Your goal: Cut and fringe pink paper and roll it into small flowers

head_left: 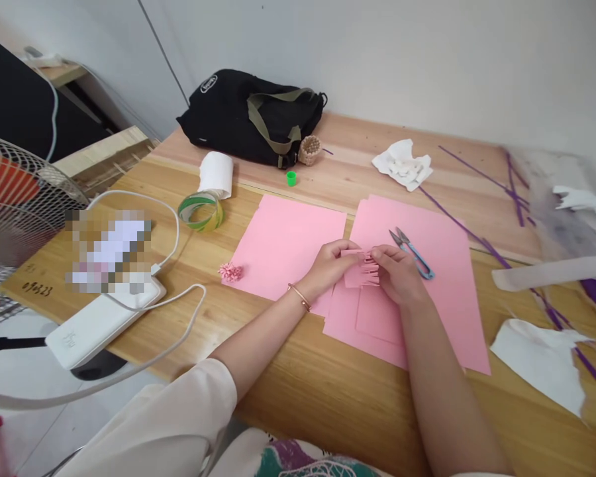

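Between both hands is a small strip of pink paper (353,277) with one edge cut into a fringe. My left hand (330,265) pinches its uncut end, and my right hand (400,273) has its fingers closed on the fringed side. Below them lie several large pink paper sheets (451,311). A pair of thread snips (416,255) with blue handles rests on these sheets, just beyond my right hand. To the left, another pink sheet (293,232) carries a curled pink paper pompom (231,271) at its near left corner.
A black bag (228,119) lies at the back, beside a small woven basket (310,151) and a green cup (291,178). Tape (201,212), a paper roll (216,173) and a white power bank (104,321) stand left. Purple strips (496,252) and crumpled tissue (402,164) lie right.
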`<state>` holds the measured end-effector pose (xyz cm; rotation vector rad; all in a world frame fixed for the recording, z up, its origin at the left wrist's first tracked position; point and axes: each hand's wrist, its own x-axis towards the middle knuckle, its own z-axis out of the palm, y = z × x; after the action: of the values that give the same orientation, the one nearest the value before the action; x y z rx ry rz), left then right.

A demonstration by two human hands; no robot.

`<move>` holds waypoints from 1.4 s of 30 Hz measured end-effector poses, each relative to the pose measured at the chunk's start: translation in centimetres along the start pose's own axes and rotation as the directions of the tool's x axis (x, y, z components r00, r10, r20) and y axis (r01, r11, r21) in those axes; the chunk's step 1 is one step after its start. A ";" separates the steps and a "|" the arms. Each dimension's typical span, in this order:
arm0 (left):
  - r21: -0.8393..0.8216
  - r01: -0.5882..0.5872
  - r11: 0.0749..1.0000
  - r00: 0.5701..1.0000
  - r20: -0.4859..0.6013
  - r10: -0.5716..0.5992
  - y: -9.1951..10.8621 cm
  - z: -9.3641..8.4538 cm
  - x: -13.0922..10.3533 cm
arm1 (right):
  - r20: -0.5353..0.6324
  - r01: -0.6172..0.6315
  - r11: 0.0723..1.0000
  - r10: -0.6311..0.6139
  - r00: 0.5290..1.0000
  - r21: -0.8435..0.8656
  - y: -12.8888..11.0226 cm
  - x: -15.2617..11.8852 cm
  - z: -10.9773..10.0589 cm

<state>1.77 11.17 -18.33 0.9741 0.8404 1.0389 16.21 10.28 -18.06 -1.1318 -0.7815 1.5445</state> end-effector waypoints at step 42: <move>0.703 -0.350 0.619 0.871 0.000 0.492 -0.6 0.9 -1.7 | -0.006 0.090 0.996 -0.090 0.996 -0.017 0.4 0.5 -0.4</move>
<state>2.31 9.20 -18.38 1.8029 1.2411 1.2661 16.43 10.65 -18.69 -1.0988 -0.8319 1.4611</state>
